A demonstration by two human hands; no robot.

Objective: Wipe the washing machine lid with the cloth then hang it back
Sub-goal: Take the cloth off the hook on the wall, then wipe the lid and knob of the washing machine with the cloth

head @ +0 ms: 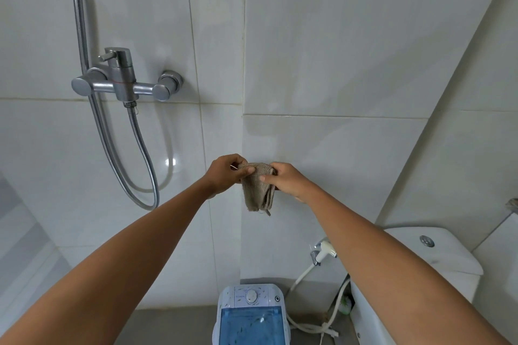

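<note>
While both hands pinch the top edge of the cloth against the wall, the grip is two-handed and clamped: left hand with fingers curled on the upper left corner, right hand with thumb and fingers pinched on the upper right. No slack between fingers and fabric that I can see.

Cloth is bunched at the top between the two hands and its long axis hangs straight down below them, loose end free. A thin bit of metal shows just beside the left hand's fingers, maybe a hook or nail; too small to confirm.

Key relation: washing machine lid lies straight below the grip, well apart, with its control dial on the wall side. Both hands about equally near it; neither has an edge.

Can't tell from this alone whether the cloth is coming off the wall or going back on. Lid shows no obvious wipe marks, so that's no help.

Outward from the grip: shower mixer and hose up and to the left, bidet sprayer below right, toilet cistern further right.
</note>
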